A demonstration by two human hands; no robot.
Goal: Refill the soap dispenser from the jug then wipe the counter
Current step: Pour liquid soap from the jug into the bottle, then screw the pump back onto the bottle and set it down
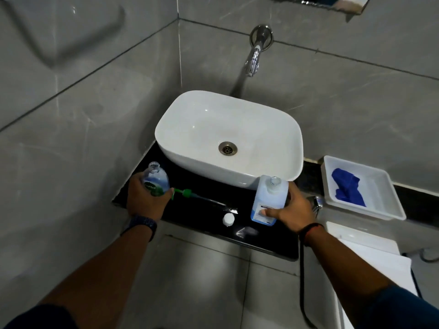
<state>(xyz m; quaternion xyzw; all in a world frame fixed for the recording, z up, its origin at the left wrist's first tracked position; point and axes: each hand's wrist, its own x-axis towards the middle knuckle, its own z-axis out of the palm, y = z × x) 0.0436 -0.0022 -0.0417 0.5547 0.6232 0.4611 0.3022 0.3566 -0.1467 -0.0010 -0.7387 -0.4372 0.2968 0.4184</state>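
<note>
**Both bottles open, one in each hand**

Head view, the only one here: the left hand [145, 200] is wrapped around the soap dispenser [155, 179], a clear bottle with a green label. Fingers are curled tight round its lower half, and its neck is open and tilts a bit toward the wall. It's over the far left end of the black counter [266, 243]; can't tell if its base is touching or lifted.

The green pump top [187, 193] is off and lying flat on the counter just beside that hand, with its tube stretching right toward the middle.

The right hand [293, 211] has the jug [269, 200], a pale blue squarish bottle with a label low on the front. Thumb is pressed on the front, and the other fingers wrap round the right side and back. Its cap is off too, and it looks upright, right in front of the white basin [280, 138]. The small white cap [228, 219] sits on the counter near the jug, on its left.

Over on the right there's a white tray [389, 210] with a crumpled blue cloth [346, 187] in it, well apart from both hands. The chrome tap [255, 55] sticks out of the tiled wall above the basin.
</note>
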